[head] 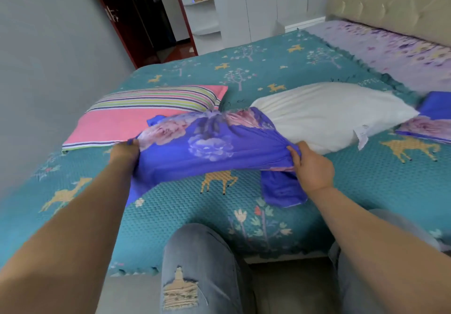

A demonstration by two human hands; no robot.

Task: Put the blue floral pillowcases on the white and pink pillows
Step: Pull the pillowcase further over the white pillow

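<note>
A blue floral pillowcase [210, 143] is stretched above the bed between my hands. My left hand [124, 151] grips its left edge. My right hand [312, 167] bunches its right side, and a loose blue flap hangs below that hand. The near left corner of the white pillow [329, 111] is covered by the pillowcase's far edge. The pink pillow [136, 113], with coloured stripes along its far side, lies at the left, partly hidden behind the pillowcase. A second blue floral pillowcase [432, 121] lies folded at the right edge.
The bed wears a teal quilt [268, 74] with deer and trees. A lilac sheet [390, 50] and padded headboard are at the far right. My knees in jeans [195, 265] touch the bed's near edge. A grey wall stands at the left, a doorway beyond.
</note>
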